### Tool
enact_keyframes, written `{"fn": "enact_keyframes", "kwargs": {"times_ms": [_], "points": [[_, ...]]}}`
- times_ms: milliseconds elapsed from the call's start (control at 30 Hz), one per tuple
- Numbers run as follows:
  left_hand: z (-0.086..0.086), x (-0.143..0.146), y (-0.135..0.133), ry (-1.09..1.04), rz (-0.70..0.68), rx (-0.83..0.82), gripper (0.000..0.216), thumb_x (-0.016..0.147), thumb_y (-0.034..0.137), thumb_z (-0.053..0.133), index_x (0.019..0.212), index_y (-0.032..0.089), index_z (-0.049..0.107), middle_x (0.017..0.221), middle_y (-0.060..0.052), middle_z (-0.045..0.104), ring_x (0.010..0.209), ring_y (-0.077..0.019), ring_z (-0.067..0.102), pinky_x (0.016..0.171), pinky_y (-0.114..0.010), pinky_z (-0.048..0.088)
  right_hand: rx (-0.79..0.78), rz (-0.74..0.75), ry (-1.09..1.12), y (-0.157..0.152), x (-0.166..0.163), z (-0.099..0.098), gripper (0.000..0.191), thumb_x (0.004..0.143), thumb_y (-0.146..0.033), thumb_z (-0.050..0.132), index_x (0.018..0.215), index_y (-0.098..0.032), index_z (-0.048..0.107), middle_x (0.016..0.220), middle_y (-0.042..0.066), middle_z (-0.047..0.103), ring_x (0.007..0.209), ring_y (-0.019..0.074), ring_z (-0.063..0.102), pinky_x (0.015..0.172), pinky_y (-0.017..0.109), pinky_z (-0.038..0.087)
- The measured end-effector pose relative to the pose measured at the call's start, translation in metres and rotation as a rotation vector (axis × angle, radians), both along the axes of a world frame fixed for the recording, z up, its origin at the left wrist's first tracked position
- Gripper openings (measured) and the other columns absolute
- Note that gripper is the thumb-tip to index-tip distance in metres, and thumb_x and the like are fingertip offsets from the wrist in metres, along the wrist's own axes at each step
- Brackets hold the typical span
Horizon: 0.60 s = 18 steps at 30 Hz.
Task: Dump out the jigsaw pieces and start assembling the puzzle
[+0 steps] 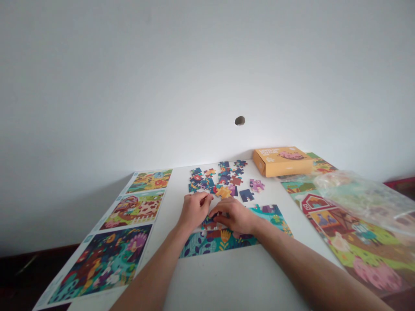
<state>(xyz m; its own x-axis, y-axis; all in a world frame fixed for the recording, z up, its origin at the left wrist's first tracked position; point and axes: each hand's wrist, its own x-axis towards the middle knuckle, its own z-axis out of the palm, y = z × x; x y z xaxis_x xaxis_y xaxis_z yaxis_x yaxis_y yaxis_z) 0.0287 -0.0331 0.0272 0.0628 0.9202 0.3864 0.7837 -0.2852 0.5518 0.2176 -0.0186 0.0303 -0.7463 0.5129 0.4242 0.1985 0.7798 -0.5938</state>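
Note:
A partly assembled jigsaw puzzle [207, 246] in teal, with leaves and a yellow flower, lies on the white table in front of me. My right hand [236, 214] is over its middle, thumb and fingers pinched on a dark puzzle piece [209, 222] at the assembled edge. Beside it, my left hand [195, 210] is closed, its fingertips curled together just above the puzzle; whatever they hold is hidden. Beyond my hands are several loose pieces, among them an orange piece [223, 191], a dark blue piece [247, 195] and a purple piece [257, 185].
A yellow puzzle box [282, 161] stands against the wall at the back right. A farm-scene puzzle [343, 233] lies on the right, partly under a clear plastic bag [363, 198]. Along the left edge runs a sheet with three printed pictures [106, 263]. The wall has a hole [240, 120].

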Motion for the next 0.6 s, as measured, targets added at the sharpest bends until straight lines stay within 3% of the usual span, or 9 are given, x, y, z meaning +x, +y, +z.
{"fn": "enact_keyframes", "kwargs": {"times_ms": [133, 267, 400, 467, 600], "points": [[0.0, 0.0, 0.001, -0.02, 0.013, 0.035, 0.026, 0.093, 0.034, 0.048, 0.086, 0.021, 0.07, 0.08, -0.002, 0.072, 0.076, -0.0167, 0.066, 0.071, -0.026, 0.047, -0.02, -0.164, 0.057, 0.005, 0.001, -0.002, 0.019, 0.086, -0.013, 0.059, 0.096, -0.022, 0.071, 0.086, 0.002, 0.071, 0.08, 0.0151, 0.062, 0.079, 0.026, 0.046], [0.004, 0.002, 0.0, -0.09, 0.059, 0.021, 0.025, 0.09, 0.033, 0.052, 0.107, 0.023, 0.068, 0.087, -0.002, 0.075, 0.085, -0.0188, 0.069, 0.081, -0.03, 0.049, -0.11, -0.426, 0.2, 0.015, 0.007, -0.002, 0.019, 0.085, -0.012, 0.055, 0.092, -0.021, 0.071, 0.085, 0.001, 0.072, 0.074, 0.0138, 0.063, 0.072, 0.024, 0.046], [0.006, 0.004, -0.002, -0.04, 0.024, 0.024, 0.025, 0.088, 0.028, 0.054, 0.11, 0.024, 0.067, 0.095, -0.002, 0.075, 0.1, -0.0208, 0.067, 0.093, -0.036, 0.047, -0.187, -0.667, 0.271, 0.026, 0.015, -0.004, 0.016, 0.084, -0.017, 0.054, 0.089, -0.02, 0.069, 0.076, 0.0, 0.07, 0.067, 0.0151, 0.062, 0.066, 0.025, 0.045], [0.006, 0.004, -0.003, 0.019, -0.007, 0.037, 0.026, 0.087, 0.025, 0.055, 0.109, 0.026, 0.067, 0.108, -0.001, 0.073, 0.109, -0.0215, 0.062, 0.098, -0.038, 0.044, -0.241, -0.686, 0.272, 0.03, 0.015, -0.008, 0.015, 0.082, -0.017, 0.054, 0.09, -0.02, 0.066, 0.074, 0.0, 0.069, 0.065, 0.0153, 0.062, 0.064, 0.026, 0.046], [0.003, 0.006, -0.005, 0.109, -0.032, 0.047, 0.039, 0.085, 0.023, 0.057, 0.123, 0.029, 0.061, 0.127, -0.002, 0.063, 0.12, -0.0229, 0.055, 0.104, -0.041, 0.04, -0.308, -0.511, 0.254, 0.03, 0.012, -0.013, 0.019, 0.083, -0.014, 0.053, 0.099, -0.021, 0.06, 0.088, 0.001, 0.072, 0.082, 0.016, 0.068, 0.074, 0.026, 0.049]]}}
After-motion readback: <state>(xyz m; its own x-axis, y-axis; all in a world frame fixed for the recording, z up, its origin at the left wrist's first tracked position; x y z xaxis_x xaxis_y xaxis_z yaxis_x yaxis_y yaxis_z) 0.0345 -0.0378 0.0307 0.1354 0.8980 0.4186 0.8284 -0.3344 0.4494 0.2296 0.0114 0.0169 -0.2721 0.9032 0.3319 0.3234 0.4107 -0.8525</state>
